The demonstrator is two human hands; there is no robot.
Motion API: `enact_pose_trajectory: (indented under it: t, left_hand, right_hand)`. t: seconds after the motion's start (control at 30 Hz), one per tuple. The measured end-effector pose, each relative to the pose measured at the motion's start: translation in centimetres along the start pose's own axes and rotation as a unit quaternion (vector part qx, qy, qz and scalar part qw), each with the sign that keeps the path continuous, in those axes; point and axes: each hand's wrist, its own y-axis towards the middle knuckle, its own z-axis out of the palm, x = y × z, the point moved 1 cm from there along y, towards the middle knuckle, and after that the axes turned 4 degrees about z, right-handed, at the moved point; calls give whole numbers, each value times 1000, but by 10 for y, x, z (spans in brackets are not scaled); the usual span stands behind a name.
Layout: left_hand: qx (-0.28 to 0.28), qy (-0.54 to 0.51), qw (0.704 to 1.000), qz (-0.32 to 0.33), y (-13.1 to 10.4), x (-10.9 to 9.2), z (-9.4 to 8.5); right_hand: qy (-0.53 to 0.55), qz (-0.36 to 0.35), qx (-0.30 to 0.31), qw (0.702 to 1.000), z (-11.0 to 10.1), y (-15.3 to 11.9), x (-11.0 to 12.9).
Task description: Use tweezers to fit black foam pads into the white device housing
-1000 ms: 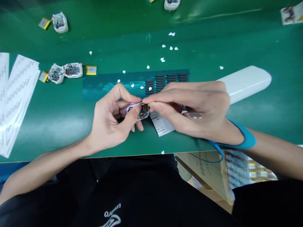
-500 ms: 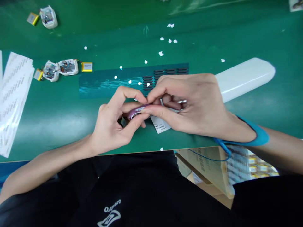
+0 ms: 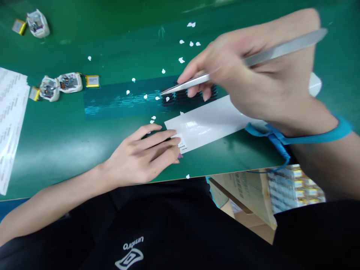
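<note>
Head view: the tweezers look silvery, slender and pointed.

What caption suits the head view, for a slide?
Right hand points metal tweezers at black strips on a blue sheet; a purple edge shows at the left hand.
</note>
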Motion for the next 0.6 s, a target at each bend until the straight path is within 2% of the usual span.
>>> enact_pose_trajectory:
  t: [0.07,0.1,0.2,0.3,0.6]
  left_hand:
    - [-8,17,1000,0,-1,0,-1]
    - [-14,21,1000,0,-1,0,-2]
    - [-21,25,999,3,0,0,-3]
    - [-20,45,999,0,1,-2,-4]
    - [-11,32,999,-39,5,-2,-7]
  right_hand:
    - [-10,-23,11,1000,0,3,-3]
    - [0,-23,35,999,1,4,-6]
    - [51,10,112,992,1,4,-15]
    - [34,30,157,987,2,3,-24]
    - [-6,-6,199,980,9,-3,-23]
